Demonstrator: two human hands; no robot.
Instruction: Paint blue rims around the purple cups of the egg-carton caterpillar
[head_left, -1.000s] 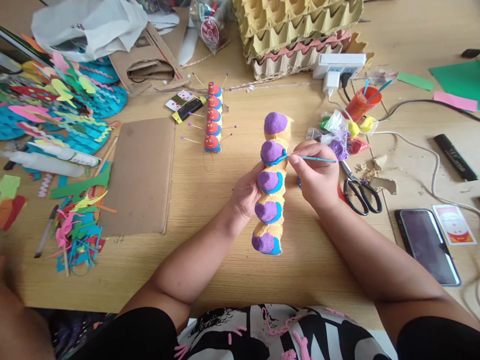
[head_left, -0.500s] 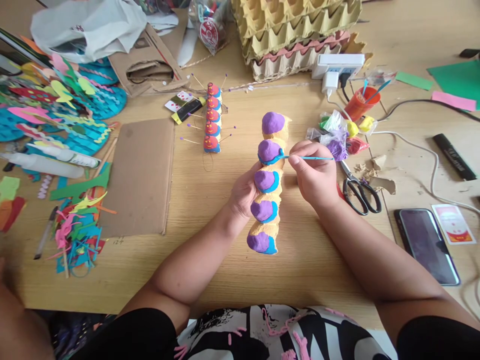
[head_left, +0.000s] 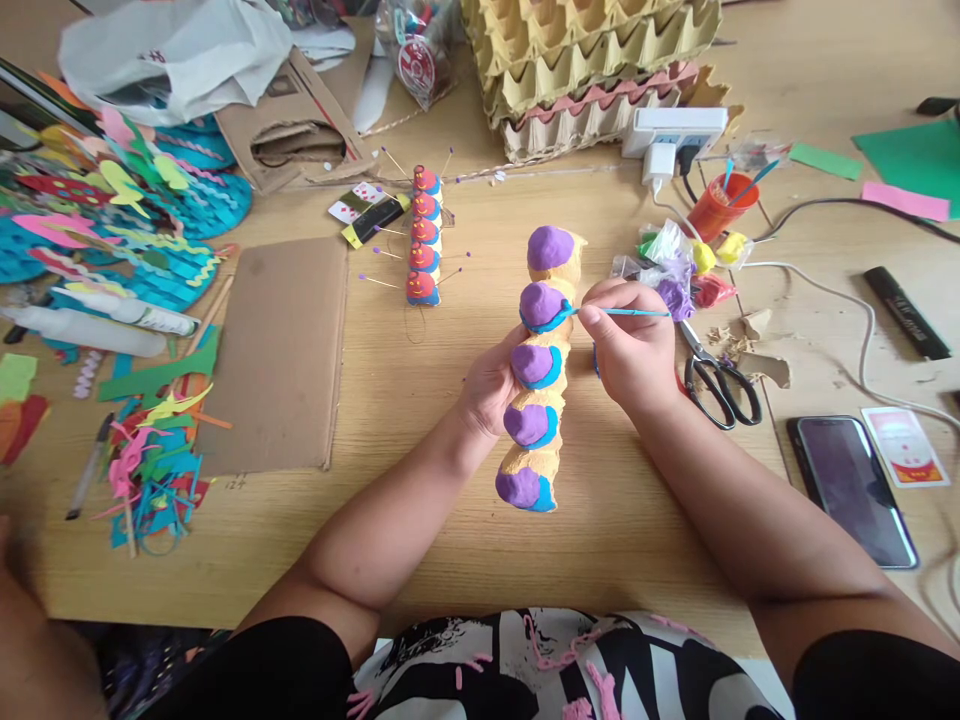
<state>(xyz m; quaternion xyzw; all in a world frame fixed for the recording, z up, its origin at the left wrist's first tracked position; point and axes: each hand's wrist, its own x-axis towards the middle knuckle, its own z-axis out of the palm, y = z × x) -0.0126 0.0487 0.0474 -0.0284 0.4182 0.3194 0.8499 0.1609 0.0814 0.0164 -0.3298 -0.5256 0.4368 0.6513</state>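
My left hand (head_left: 491,385) is closed around the underside of an egg-carton strip (head_left: 541,397), its fingers partly hidden behind it. The strip is yellowish, with a row of bumps capped in purple clay and edged in blue on all but the farthest bump. Between thumb and fingers my right hand (head_left: 634,345) pinches a thin blue clay tool (head_left: 630,312). Its tip touches the blue edging on the second bump from the far end. A finished-looking red and blue egg-carton caterpillar (head_left: 425,237) with pins sticking out lies beyond my left hand.
Scissors (head_left: 720,380), a phone (head_left: 853,490) and bagged clay (head_left: 675,265) lie to the right, near an orange cup (head_left: 721,205). Stacked egg trays (head_left: 585,80) and a power strip (head_left: 675,128) stand behind. Cardboard (head_left: 277,355) and paper scraps (head_left: 157,470) lie left.
The strip has shifted and tilted slightly to the right at its far end. My right hand and the tool have moved a little right with it, the tip staying at the same bump.
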